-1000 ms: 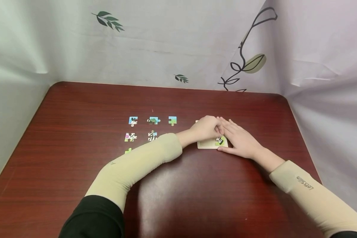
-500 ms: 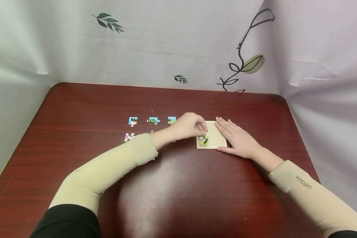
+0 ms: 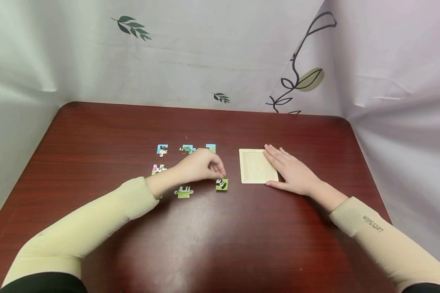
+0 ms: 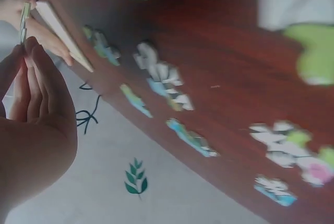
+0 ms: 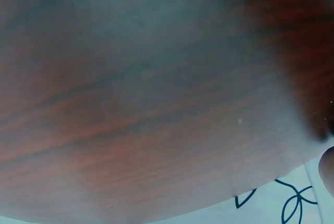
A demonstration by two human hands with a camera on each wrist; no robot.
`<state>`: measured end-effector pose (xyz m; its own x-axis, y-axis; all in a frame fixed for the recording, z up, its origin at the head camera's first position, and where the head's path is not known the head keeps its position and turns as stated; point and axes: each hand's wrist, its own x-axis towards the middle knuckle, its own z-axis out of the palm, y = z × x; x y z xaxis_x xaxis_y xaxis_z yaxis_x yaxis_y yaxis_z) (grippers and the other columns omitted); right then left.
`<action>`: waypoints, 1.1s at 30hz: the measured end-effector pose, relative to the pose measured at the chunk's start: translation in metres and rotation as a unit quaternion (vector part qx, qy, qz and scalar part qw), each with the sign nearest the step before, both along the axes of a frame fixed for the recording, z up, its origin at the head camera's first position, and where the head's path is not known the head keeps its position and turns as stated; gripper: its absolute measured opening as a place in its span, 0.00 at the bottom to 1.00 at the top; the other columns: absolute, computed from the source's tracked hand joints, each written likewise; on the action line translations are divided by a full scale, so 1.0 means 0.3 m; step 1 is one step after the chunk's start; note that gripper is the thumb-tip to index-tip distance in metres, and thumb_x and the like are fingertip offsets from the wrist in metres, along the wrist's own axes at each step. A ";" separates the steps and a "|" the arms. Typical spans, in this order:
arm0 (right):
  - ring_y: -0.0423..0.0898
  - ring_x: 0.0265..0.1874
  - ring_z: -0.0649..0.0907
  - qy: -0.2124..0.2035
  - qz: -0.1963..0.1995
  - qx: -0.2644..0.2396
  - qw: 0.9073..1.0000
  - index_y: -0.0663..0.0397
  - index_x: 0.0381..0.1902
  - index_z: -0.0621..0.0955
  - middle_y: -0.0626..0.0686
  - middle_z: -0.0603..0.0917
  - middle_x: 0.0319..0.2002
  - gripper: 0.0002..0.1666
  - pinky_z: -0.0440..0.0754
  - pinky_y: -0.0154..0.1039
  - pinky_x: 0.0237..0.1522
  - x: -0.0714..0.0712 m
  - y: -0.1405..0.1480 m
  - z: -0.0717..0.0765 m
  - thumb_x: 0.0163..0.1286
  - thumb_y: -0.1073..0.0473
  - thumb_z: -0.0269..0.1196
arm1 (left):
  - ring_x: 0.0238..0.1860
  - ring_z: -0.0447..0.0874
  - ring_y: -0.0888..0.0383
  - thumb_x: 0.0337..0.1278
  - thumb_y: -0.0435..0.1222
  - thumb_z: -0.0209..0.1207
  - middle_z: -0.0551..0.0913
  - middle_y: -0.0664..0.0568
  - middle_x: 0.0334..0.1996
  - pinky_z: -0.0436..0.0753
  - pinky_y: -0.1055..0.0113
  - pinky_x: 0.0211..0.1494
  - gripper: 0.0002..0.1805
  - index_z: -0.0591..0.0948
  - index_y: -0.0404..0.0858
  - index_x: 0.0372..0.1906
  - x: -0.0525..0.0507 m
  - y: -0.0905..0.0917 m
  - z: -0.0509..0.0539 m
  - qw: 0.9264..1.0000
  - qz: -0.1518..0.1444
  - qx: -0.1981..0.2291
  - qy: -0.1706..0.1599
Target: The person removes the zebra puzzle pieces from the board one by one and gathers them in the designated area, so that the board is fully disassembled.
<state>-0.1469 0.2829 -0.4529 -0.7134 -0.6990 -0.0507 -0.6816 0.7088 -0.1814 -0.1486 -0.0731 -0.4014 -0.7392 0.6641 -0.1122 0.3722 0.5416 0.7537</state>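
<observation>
My left hand (image 3: pixel 198 167) pinches a green puzzle piece with a black-and-white panda (image 3: pixel 222 185) between thumb and fingertips. In the left wrist view the same puzzle piece (image 4: pixel 24 20) appears edge-on, lifted off the table. To its right lies a square pale wooden puzzle tray (image 3: pixel 257 167), its plain wood base showing inside a raised rim. My right hand (image 3: pixel 295 173) rests along the tray's right edge, fingers straight and thumb at the near corner. The right wrist view gives mostly blurred tabletop and a bit of a finger at its right edge.
Loose puzzle pieces lie left of the tray: a zebra-patterned piece (image 3: pixel 162 149), a green-and-blue one (image 3: pixel 187 149), a blue-and-green one (image 3: pixel 210 147) and a green-bottomed one (image 3: pixel 183 192). My left hand and forearm partly cover others. A curtain (image 3: pixel 176 61) hangs behind the dark red table (image 3: pixel 220 252).
My left hand has moved left from over the tray, carrying the panda puzzle piece out past the tray's left side. My right hand has stayed at the tray's right edge.
</observation>
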 end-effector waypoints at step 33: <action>0.60 0.85 0.57 0.004 0.000 0.002 1.000 0.63 0.85 0.54 0.63 0.53 0.86 0.61 0.53 0.56 0.86 0.001 -0.001 0.000 0.71 0.36 0.67 | 0.27 0.78 0.70 0.61 0.32 0.71 0.86 0.62 0.26 0.80 0.74 0.36 0.07 0.88 0.47 0.30 0.069 -0.093 -0.075 0.997 -0.009 -0.057 0.054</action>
<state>-0.1465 0.2826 -0.4528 -0.7135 -0.6990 -0.0474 -0.6833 0.7092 -0.1736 -0.1280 -0.1011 -0.4238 -0.7389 0.6649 -0.1090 0.4578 0.6142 0.6428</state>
